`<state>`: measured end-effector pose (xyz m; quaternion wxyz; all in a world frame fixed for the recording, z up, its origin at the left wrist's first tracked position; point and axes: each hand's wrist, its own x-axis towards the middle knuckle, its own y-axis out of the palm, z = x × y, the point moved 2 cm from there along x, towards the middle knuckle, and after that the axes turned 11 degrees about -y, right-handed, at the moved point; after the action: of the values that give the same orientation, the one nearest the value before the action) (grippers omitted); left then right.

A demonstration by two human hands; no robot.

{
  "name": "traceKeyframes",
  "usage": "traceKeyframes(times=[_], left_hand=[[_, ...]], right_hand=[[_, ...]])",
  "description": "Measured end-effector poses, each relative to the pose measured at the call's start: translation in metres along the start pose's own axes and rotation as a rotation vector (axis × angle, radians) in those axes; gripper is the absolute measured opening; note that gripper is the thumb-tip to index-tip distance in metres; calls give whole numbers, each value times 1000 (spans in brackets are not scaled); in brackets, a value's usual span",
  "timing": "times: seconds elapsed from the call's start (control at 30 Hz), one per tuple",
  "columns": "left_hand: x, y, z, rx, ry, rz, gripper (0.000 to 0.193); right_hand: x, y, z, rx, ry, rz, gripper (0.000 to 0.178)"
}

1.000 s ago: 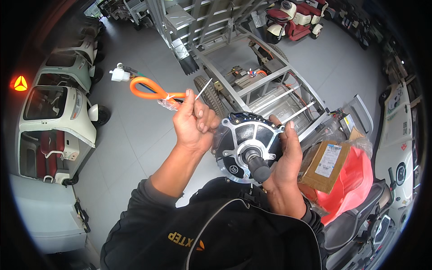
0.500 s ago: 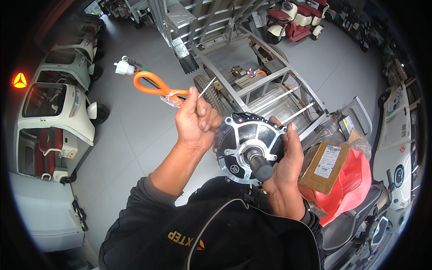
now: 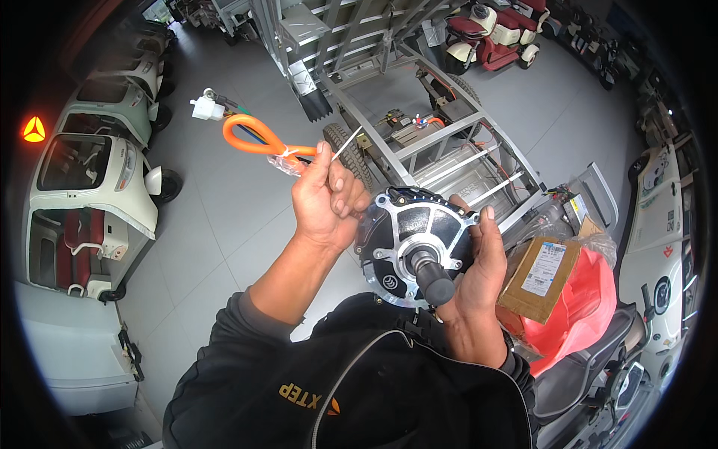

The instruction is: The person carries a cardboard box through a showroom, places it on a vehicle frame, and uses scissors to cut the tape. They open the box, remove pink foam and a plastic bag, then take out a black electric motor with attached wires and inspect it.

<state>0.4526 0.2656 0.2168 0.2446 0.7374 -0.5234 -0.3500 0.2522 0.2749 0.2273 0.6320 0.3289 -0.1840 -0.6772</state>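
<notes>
My left hand [image 3: 325, 191] is closed in a pinch on an orange cable [image 3: 247, 135], which loops out to the left. A white plug connector [image 3: 206, 105] hangs at the cable's far end beside thinner wires. White zip ties bind the loop, and one tie tail [image 3: 346, 144] sticks up past my fingers. Clear plastic clings near the grip. My right hand [image 3: 481, 273] wraps the right side of a round black and silver electric motor [image 3: 389, 251]. The motor's dark shaft [image 3: 434, 282] points toward me. My right fingers are partly hidden behind its housing.
Ahead stands a grey metal vehicle frame [image 3: 407, 153] with wheels and a raised slatted bed [image 3: 351, 45]. At right, a cardboard box [image 3: 540, 280] rests on red plastic [image 3: 587, 299] over a dark seat [image 3: 591, 359]. White vehicles [image 3: 90, 187] line the left; a red three-wheeler [image 3: 501, 34] stands beyond.
</notes>
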Motion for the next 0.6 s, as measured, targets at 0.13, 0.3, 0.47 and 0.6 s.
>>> traceKeyframes(times=[0.13, 0.3, 0.47, 0.6], left_hand=[[-1, 1, 0, 1, -10, -4, 60], [-1, 2, 0, 2, -7, -1, 59], [1, 1, 2, -5, -8, 3, 58], [2, -1, 2, -19, -17, 1, 58]], right_hand=[[0, -1, 0, 7, -9, 6, 68], [0, -2, 0, 5, -16, 3, 68], [0, -1, 0, -3, -10, -9, 67], [-1, 0, 0, -12, -8, -21, 67]])
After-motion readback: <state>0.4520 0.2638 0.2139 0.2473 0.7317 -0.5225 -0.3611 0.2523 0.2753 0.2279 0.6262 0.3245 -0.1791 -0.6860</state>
